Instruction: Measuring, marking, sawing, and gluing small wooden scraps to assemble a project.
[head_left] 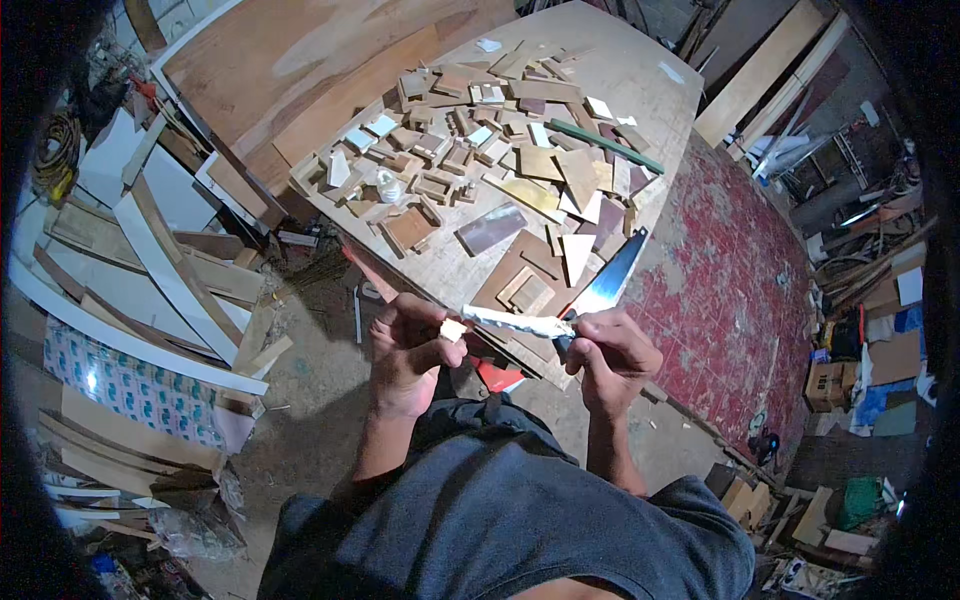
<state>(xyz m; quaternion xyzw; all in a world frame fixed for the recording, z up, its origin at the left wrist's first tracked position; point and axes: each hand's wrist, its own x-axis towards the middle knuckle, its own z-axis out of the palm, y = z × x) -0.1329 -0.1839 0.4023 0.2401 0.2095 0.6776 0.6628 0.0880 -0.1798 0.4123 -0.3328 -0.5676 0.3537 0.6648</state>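
Head view: At the bench (620,60)'s near edge, your left hand (406,345) pinches a small wood block (453,330), fingertips closed on it; your right hand (612,352) grips a white tube (520,321) between thumb and fingers, its tip just beside the block. Beyond, a square wood piece (527,293) lies on a brown board (508,264) near that edge, a saw (612,274) along the right edge. Scraps (538,162) spread toward the far edge, a green strip (605,146) among them.

The right end of the white tube (518,322) was hidden mid-frame by the right hand (618,350); the shirt (480,500) was cut off by the lower edge.
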